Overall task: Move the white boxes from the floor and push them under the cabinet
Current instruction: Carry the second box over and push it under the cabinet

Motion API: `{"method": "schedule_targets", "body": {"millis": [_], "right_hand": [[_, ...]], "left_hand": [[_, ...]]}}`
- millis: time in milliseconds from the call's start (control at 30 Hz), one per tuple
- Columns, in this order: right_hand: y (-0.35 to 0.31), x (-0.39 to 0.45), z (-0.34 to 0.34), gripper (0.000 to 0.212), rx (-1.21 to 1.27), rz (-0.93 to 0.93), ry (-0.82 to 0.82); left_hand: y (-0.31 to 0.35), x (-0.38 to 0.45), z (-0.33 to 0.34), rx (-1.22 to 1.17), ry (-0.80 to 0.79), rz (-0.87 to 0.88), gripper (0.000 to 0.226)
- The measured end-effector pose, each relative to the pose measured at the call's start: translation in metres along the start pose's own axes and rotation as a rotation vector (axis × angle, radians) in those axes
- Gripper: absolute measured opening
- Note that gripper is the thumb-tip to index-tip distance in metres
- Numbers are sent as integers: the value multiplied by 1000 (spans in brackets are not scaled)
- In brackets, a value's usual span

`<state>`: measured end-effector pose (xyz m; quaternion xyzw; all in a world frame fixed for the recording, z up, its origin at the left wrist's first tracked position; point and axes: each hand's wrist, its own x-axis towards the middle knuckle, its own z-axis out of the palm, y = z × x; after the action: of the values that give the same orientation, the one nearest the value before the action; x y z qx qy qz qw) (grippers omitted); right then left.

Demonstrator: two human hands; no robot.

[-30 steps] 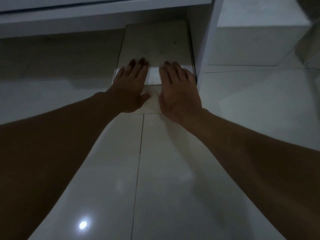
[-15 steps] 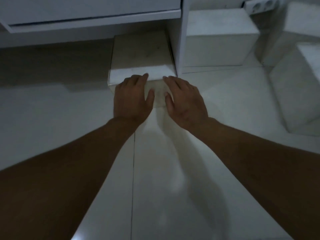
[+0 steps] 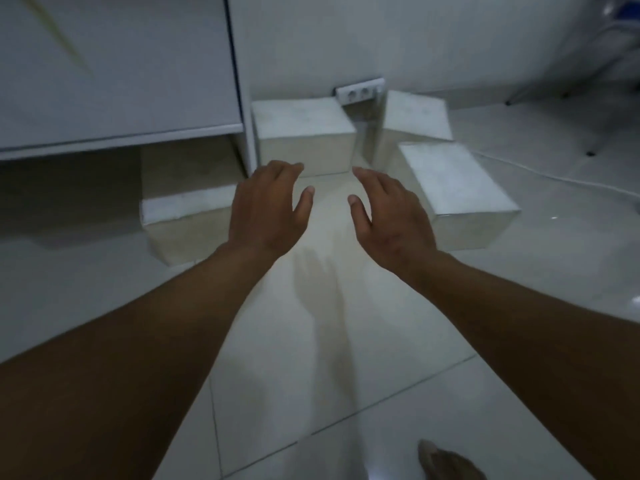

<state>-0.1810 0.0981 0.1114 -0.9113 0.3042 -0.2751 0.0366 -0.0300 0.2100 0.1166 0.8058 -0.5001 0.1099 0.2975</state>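
One white box sits partly under the white cabinet, its front end sticking out onto the floor. Three more white boxes stand on the tiles to the right: one beside the cabinet's side panel, one against the wall, one nearer me. My left hand hovers with fingers apart just right of the first box, not touching it. My right hand is spread beside it, in front of the middle box. Both hold nothing.
A white socket strip is fixed low on the wall between the far boxes. A white cable trails across the glossy tiled floor at right. Chair or stand legs rise at far right. My bare foot shows at the bottom edge.
Both hands have come off the box under the cabinet and drawn back to the right. The view has pulled away and tilted up, showing more boxes and the wall.
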Motion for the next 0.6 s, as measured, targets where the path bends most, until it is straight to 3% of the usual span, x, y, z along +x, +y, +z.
{"method": "schedule_targets", "body": {"millis": [267, 600], "right_hand": [[40, 13, -62, 43, -4, 92, 135], [167, 16, -47, 45, 53, 174, 130]], "left_hand": [[78, 43, -9, -83, 12, 63, 43], [145, 67, 91, -36, -87, 45, 44]]}}
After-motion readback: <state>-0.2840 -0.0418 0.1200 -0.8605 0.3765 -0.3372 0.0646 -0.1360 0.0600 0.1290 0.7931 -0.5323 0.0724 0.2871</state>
